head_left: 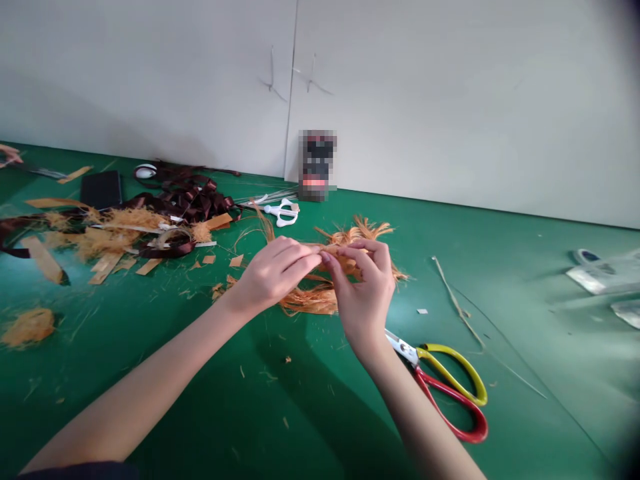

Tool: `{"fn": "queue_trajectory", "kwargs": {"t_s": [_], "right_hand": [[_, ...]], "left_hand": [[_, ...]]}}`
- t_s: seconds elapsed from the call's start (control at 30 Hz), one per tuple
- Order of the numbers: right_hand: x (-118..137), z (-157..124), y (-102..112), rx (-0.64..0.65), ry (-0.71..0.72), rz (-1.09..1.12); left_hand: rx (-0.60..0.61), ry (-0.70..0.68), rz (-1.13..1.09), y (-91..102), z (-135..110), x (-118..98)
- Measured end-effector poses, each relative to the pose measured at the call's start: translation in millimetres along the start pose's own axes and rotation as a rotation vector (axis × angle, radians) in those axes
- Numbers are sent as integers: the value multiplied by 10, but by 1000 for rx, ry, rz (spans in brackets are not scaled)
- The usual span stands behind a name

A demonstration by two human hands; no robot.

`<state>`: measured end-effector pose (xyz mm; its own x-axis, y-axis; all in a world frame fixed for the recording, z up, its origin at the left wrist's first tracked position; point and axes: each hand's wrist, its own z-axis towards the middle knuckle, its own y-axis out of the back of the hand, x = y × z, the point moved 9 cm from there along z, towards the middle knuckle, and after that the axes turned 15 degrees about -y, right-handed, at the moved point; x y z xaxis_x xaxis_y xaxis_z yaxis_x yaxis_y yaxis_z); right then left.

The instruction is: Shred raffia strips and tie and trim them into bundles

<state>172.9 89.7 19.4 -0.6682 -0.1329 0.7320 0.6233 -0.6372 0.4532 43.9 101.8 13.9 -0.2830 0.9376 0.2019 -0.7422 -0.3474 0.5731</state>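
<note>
My left hand point(275, 275) and my right hand point(363, 287) meet above the green work mat point(320, 407), their fingertips pinching a bundle of orange raffia-like fibre point(340, 257). The fingers hide the bundle's middle. Loose strands fan out behind it and hang below my hands in a fringe point(310, 301). Just past my right wrist, a pair of large scissors with red and yellow handles point(443, 387) lies on the mat, with its steel blades pointing toward that wrist and not visibly touching it.
Left of my hands lie dark brown ribbon point(185, 200), a fibre heap point(110, 233), tan strips point(105, 267), and a black pad point(101, 190). White-handled snips point(283, 212) lie behind them. Another person's hand point(9, 155) shows at far left. Plastic bags point(600, 277) lie right; a wall stands behind.
</note>
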Motion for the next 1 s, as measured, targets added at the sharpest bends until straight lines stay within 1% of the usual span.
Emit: {"fn": "queue_trajectory", "kwargs": {"t_s": [0.13, 0.23, 0.37, 0.63, 0.87, 1.0], "right_hand": [[-91, 13, -93, 114, -100, 76], [-146, 21, -131, 166, -129, 115], [-153, 44, -139, 178, -92, 127], [-133, 30, -152, 166, -47, 144], [-262, 32, -204, 202, -76, 145], [-329, 34, -170, 165, -151, 135]], "left_hand": [[-23, 18, -38, -2, -7, -3], [-66, 87, -89, -3, -10, 53], [-70, 178, -112, -27, 18, 116], [-18, 189, -98, -53, 107, 99], [-9, 190, -137, -127, 123, 111], [-10, 168, -87, -110, 148, 98]]}}
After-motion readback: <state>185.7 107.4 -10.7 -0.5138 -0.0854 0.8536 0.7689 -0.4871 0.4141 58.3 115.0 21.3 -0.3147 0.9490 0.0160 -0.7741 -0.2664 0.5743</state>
